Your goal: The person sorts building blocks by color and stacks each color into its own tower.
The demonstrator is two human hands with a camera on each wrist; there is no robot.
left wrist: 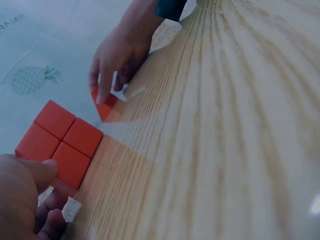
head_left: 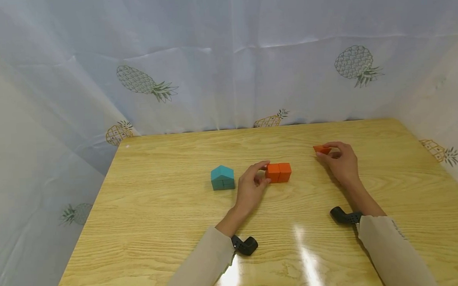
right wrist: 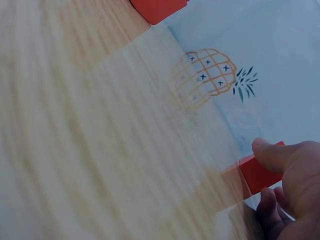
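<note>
Orange cube blocks (head_left: 279,173) stand as a two-by-two stack in the middle of the table; the left wrist view shows their four square faces (left wrist: 75,131). My left hand (head_left: 251,186) pinches the stack's left side, its thumb (left wrist: 46,172) on the near face and the fingers behind. Off to the right, my right hand (head_left: 342,162) grips an orange triangular block (head_left: 321,149) between thumb and fingers, low over the tabletop. Part of that block (right wrist: 260,175) hides behind the thumb in the right wrist view. A teal house-shaped block stack (head_left: 222,178) stands left of my left hand.
The wood-grain table (head_left: 148,233) reaches back to a pale curtain (head_left: 226,87) printed with pineapples, which also hangs along both sides. Black wrist cameras (head_left: 245,246) sit on both wrists, just above the table.
</note>
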